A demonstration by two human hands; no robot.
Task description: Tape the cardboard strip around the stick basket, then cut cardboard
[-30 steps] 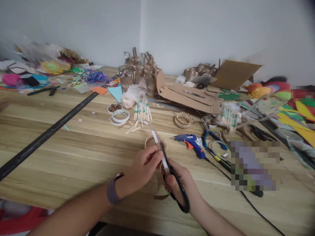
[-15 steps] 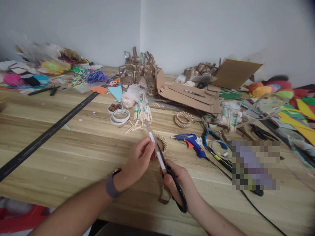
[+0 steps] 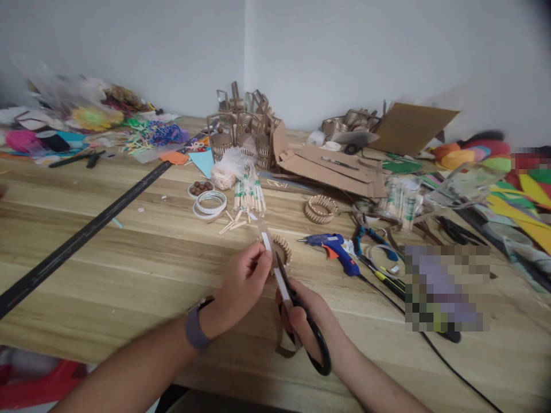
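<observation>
The strip [image 3: 270, 252] is a long, narrow band, white on the face that shows and brown at its edges, flat and stiff-looking, slanting up and away from the scissors [image 3: 301, 321] toward the small woven ring [image 3: 282, 246] that lies just behind it on the wooden table [image 3: 129, 252]. The left hand [image 3: 245, 281] pinches the strip between thumb and fingertips, just left of the scissors' blades. The right hand [image 3: 307, 321] is closed through the glossy black loop handles, the dark blades lying along the strip. A curled brown offcut [image 3: 286, 344] hangs below the scissors. Right of them lies a blue glue gun [image 3: 333, 249] with an orange trigger.
</observation>
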